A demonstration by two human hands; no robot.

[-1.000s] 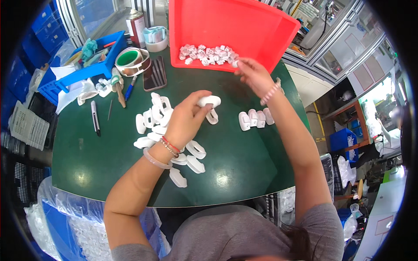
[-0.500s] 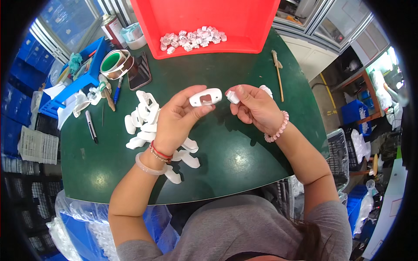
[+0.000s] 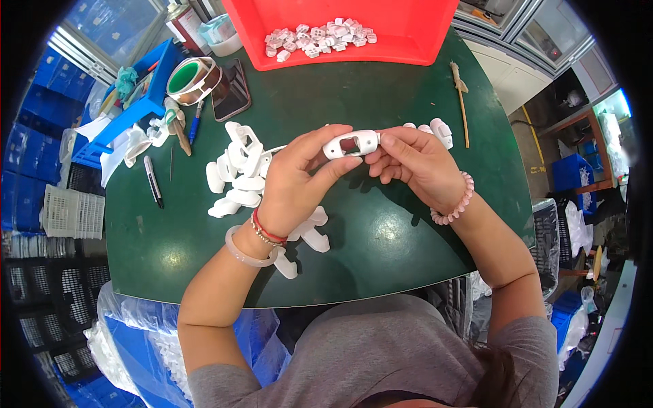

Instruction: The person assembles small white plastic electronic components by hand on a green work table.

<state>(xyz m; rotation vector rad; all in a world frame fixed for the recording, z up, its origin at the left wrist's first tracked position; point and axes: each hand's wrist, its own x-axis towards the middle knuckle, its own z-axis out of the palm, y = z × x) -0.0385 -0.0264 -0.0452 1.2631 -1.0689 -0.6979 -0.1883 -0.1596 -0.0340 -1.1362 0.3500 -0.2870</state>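
My left hand pinches an oval white plastic housing between thumb and fingers, above the green table. A window is cut through the housing's middle, with a small hole near its end. My right hand is closed at the housing's right end, thumb tip against it. The small white plastic block, seen in these fingers a moment earlier, is now hidden behind them and the housing. A loose pile of white plastic housings lies beside and beneath my left wrist. Several white pieces sit just beyond my right hand.
At the far side stands a red bin holding many small white blocks. A phone, tape roll, pens and blue tray occupy the left. A thin wooden stick lies at right on the green table.
My hands have come together: the right fingers, earlier apart with a small white block showing, now meet the housing's right end. The whole view has shifted slightly.
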